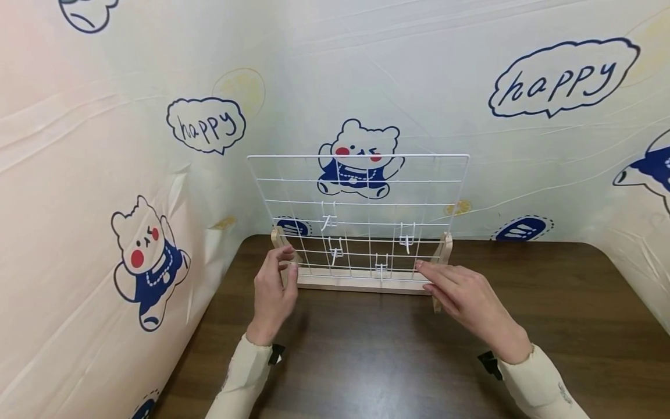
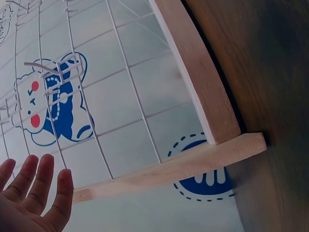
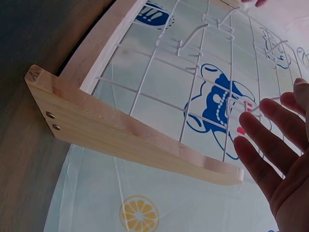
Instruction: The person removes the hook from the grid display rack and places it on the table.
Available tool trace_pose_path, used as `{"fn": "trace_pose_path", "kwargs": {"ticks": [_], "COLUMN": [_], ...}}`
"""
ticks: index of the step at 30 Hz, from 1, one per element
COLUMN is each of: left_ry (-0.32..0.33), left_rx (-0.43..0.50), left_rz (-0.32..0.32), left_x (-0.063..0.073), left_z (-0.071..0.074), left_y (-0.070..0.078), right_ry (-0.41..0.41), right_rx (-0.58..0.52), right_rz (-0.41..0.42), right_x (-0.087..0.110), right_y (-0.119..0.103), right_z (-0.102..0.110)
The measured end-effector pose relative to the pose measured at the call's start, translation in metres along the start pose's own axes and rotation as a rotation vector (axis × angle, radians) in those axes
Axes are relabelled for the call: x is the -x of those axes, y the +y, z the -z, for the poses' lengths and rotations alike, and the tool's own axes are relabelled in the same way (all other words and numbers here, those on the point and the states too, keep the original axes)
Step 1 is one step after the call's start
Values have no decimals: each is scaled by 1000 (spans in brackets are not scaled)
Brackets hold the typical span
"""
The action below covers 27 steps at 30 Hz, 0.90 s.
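A white wire grid panel (image 1: 361,156) stands tilted in a light wooden stand with a base bar (image 1: 361,283). Several white hooks (image 1: 406,239) hang on its wires, spread over the lower half. At the stand's left side my left hand (image 1: 274,288) is raised with fingers loosely bent and nothing in them; the left wrist view shows its fingertips beside the wooden side arm (image 2: 169,176). My right hand (image 1: 471,299) reaches to the lower right of the panel, fingers extended and holding nothing. Whether its fingertips touch the wires I cannot tell.
The stand sits toward the back of a dark brown wooden table (image 1: 356,355). White cloth (image 1: 445,105) printed with bears and lettering hangs behind it and along the left. Screws (image 3: 50,115) show on the right side arm.
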<state>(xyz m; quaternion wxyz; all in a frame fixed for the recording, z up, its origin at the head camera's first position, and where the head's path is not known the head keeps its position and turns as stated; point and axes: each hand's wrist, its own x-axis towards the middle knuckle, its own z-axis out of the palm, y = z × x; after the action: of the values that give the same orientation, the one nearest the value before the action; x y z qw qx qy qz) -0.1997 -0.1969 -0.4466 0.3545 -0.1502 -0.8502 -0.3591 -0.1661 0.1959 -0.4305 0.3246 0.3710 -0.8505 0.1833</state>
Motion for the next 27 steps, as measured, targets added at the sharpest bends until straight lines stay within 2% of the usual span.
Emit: {"fn": "trace_pose_path", "kwargs": {"ticks": [4,14,27], "left_ry": [10,23,68], "left_rx": [-1,15,11], "left_rz": [2,19,47], "left_x": [-1,-4,-7], "left_z": [1,5,6], "left_y": [-3,-5,-10], "right_ry": [2,62,72], "right_rx": [-8,-12,-19], "right_rz": [-8,32,31], "right_x": [-1,-7,-10], "right_y": [-1,-1,0], "right_z": [1,0,-2]}}
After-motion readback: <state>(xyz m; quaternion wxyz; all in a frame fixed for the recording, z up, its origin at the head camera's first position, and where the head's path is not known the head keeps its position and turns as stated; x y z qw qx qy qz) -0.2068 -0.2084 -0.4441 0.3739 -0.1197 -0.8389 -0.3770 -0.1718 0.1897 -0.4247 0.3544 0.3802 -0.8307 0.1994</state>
